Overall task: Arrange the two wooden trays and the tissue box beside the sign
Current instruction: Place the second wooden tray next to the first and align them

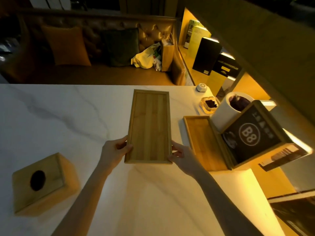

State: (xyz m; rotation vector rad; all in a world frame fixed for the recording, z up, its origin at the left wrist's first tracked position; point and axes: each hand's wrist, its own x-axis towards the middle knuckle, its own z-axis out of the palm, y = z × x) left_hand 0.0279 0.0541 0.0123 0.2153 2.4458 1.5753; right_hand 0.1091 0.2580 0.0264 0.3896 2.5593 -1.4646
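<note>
Over the middle of the white table point(51, 116), the left hand point(113, 149) and right hand point(181, 155) grip the near corners of 1 wooden tray point(150, 126). The second tray point(202, 142) lies against the sign point(252, 133). The tissue box point(42, 183) sits well left.

The wood-framed black sign point(252, 135) carries a white circle enclosing "B8". A row of small white characters runs along its upper edge, too blurred to read. Labels on the black boxes point(226, 65) on the shelf are illegible.
</note>
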